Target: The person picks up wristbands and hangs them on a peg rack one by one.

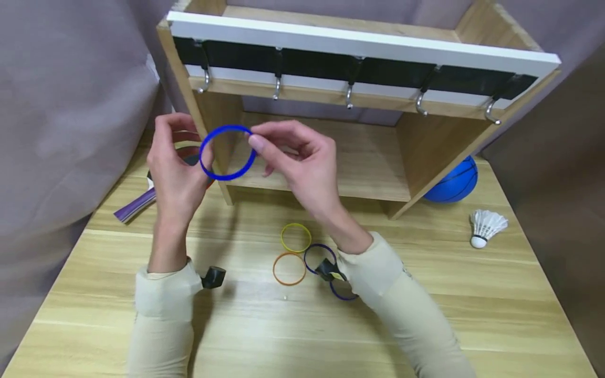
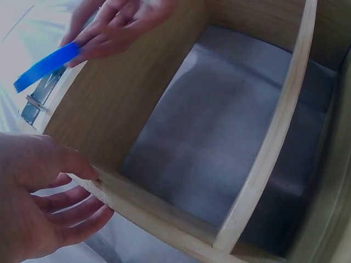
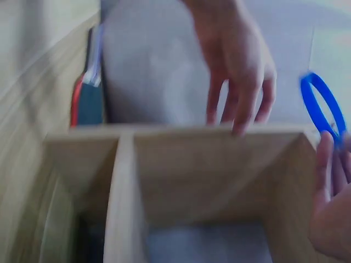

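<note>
My right hand [image 1: 307, 163] pinches a bright blue ring [image 1: 242, 171] between thumb and fingertips, in front of the wooden shelf's left part. The ring is held up facing the head camera, below the leftmost hook [image 1: 205, 81]. My left hand [image 1: 172, 163] is at the shelf's left side panel [image 1: 191, 100]; in the left wrist view the thumb and fingers hold the panel's edge from its two sides. Behind that hand, partly covered, lies a table tennis paddle [image 1: 137, 205] with a purple handle. In the right wrist view the blue ring [image 3: 312, 109] stands beyond the shelf's corner.
Several silver hooks line the shelf's front rail [image 1: 364, 34]. On the table lie a yellow ring [image 1: 282, 239], an orange ring [image 1: 274, 270] and two dark blue rings, one [image 1: 344, 298] partly under my right sleeve. A blue ball [image 1: 456, 181] and a shuttlecock [image 1: 487, 227] are at the right.
</note>
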A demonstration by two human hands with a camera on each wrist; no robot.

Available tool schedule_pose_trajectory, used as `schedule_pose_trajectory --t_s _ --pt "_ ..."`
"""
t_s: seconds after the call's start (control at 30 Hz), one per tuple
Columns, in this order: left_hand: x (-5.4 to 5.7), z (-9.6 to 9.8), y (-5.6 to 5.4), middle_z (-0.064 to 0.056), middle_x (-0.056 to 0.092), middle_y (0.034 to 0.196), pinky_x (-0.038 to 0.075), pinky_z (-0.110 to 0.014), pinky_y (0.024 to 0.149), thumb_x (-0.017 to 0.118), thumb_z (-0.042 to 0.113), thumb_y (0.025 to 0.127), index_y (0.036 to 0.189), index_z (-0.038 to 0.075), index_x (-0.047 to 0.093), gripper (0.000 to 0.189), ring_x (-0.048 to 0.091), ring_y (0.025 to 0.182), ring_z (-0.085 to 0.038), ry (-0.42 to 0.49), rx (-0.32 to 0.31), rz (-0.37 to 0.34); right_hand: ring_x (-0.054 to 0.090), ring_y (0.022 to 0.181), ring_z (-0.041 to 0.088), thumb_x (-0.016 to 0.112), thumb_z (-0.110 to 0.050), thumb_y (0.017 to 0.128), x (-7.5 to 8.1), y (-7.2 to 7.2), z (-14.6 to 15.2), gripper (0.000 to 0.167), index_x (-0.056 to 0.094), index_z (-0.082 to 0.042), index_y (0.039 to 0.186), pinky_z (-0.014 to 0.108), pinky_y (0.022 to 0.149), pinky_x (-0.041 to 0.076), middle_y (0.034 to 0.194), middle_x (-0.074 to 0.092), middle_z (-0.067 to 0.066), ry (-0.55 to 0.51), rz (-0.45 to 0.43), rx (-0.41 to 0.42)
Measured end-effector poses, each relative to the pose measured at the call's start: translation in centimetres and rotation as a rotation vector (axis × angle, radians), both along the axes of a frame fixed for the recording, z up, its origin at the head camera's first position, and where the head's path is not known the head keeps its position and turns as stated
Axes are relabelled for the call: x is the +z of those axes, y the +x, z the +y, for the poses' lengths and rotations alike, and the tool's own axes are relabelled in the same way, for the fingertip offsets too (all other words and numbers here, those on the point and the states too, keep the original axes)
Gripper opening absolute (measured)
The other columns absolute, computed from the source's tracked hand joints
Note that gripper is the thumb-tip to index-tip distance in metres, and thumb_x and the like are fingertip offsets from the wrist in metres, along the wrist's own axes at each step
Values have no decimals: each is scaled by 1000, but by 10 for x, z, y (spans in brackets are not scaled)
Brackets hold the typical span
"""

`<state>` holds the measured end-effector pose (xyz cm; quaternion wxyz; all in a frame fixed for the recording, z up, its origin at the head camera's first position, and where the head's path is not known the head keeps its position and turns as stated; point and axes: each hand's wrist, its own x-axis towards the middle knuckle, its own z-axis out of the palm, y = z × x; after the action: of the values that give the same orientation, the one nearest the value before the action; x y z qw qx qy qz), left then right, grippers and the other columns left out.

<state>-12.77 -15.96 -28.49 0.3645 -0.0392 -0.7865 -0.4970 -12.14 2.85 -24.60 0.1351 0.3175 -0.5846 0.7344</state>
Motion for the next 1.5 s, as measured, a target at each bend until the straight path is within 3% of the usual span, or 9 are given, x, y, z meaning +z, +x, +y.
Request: schedule_pose_trajectory --t_s 0.13,0.27,0.47,0.7,1.0,1.23,1.37,1.5 --pt "-8 -4 -7 -2 62 109 58 -23 74 75 6 84 119 2 55 41 63 95 -10 -25 24 -21 68 77 24 64 15 86 4 -8 -21 15 64 16 101 41 50 58 97 71 18 -198 14 -46" --pt "-9 -4 -9 0 62 111 59 -27 76 74 10 86 121 5 55 40 63 97 -9 -27 13 -19 69 83 27 66 12 86 1 -16 -33 16 67 13 102 43 51 59 98 72 16 -295 5 -93" --pt "-9 -6 -7 1 61 112 58 -23 77 73 13 87 122 7 55 40 63 96 -8 -23 7 -23 69 80 27 70 8 86 -4 -22 -41 16 69 10 102 42 50 58 96 72 15 -307 1 -145" --pt "-9 -6 -6 0 60 114 59 -30 80 72 12 88 123 7 54 39 63 99 -9 -32 4 -23 69 78 26 69 9 86 -1 -16 -39 15 68 12 101 43 50 58 95 73 14 -254 1 -164" --pt "-10 -6 -8 -1 61 112 60 -27 76 73 9 86 120 3 54 38 63 97 -9 -30 21 -13 66 79 25 72 4 85 6 -6 -26 21 67 12 104 41 53 59 99 72 14 -85 -45 -221" --pt "-8 -1 -8 -6 62 112 60 -30 74 72 3 85 119 -1 54 38 65 95 -14 -37 39 0 67 73 29 69 2 88 -6 -2 18 15 68 10 101 32 50 56 93 72 15 57 -92 -247" --pt "0 5 0 -9 62 110 60 -28 75 69 -1 85 118 -3 54 36 65 94 -16 -29 40 4 67 73 28 69 -7 91 -23 1 54 16 70 4 102 32 50 57 94 72 16 225 -188 -244" --pt "7 9 5 -9 62 108 60 -27 75 68 -4 84 115 -5 54 33 64 95 -15 -6 44 7 67 74 22 71 -22 91 -47 3 97 19 73 -7 104 32 56 59 93 72 8 520 -288 -207"
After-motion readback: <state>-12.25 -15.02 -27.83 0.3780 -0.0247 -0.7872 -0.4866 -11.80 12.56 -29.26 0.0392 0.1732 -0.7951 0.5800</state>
